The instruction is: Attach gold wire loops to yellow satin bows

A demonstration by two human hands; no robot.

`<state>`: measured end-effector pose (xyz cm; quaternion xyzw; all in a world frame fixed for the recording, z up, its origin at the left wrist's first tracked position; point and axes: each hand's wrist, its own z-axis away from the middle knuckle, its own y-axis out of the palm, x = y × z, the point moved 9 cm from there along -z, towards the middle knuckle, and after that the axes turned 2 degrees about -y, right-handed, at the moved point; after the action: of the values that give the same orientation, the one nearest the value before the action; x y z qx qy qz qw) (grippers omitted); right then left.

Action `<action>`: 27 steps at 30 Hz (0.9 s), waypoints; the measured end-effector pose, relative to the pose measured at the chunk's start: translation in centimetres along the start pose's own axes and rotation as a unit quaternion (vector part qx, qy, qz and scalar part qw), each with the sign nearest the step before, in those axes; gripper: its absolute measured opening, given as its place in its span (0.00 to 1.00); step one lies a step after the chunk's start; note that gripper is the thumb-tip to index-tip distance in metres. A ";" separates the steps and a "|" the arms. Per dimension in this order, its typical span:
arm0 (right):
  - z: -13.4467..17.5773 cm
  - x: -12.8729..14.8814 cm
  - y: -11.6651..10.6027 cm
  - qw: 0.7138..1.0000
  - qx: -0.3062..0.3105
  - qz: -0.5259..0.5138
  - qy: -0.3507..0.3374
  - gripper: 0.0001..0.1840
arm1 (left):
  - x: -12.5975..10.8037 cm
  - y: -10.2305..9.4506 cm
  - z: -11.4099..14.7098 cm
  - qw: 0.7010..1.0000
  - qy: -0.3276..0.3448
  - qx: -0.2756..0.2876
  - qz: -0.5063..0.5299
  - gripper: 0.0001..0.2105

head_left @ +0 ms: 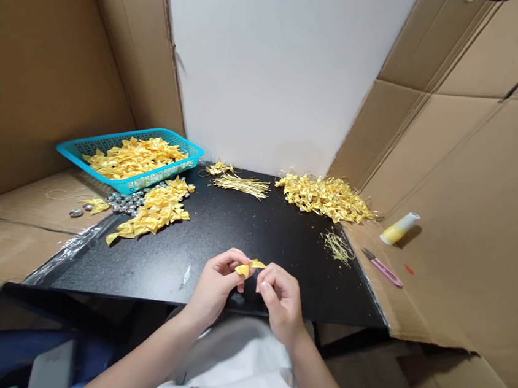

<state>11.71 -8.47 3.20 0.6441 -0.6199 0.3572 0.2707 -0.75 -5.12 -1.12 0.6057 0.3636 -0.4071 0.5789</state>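
My left hand [218, 279] pinches a yellow ribbon bow [244, 270] between thumb and fingers, just above the front part of the black table. Close beside it on the right, my right hand [280, 292] is closed with thumb and fingertips together at the bow's edge. A thin strand seems to run from the bow to these fingertips, too fine to make out. Further off lie a bundle of gold ties [241, 185], a heap of yellow bows [158, 208] to the left, and a pile of bows with gold strands [326, 198] at the back right.
A turquoise basket [125, 185] full of yellow bows stands at the left, with silver bells [126, 202] beside it. On the right are gold clippings [338, 247], pink-handled snips [383, 269] and a thread spool [398, 228]. Cardboard walls [482, 180] enclose both sides.
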 end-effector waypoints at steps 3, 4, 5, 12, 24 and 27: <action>0.1 0.1 0.2 1.000 0.010 0.009 -0.005 0.15 | 0.4 0.1 0.0 1.000 -0.025 0.004 -0.003 0.08; 0.1 0.1 0.1 1.000 0.005 0.011 -0.004 0.15 | 0.5 0.1 0.0 0.999 -0.035 0.005 0.000 0.08; 0.2 0.1 0.0 1.000 -0.002 0.010 -0.003 0.15 | 0.5 0.2 0.1 0.999 -0.043 0.005 0.005 0.09; 0.4 -0.2 -0.3 1.000 -0.024 0.011 0.001 0.16 | 0.5 0.6 0.3 0.998 -0.059 0.029 0.013 0.08; 0.1 0.0 -0.2 1.000 -0.026 0.015 0.001 0.14 | 2.0 0.2 -0.3 0.977 -0.168 0.035 0.124 0.11; 0.0 0.3 0.6 1.000 0.020 0.022 -0.007 0.13 | 2.5 0.9 0.1 0.958 -0.210 0.066 0.184 0.13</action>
<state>11.15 -8.75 3.42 0.6381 -0.6286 0.3707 0.2455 1.07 -5.32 -3.09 0.6000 0.0884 -0.4345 0.6659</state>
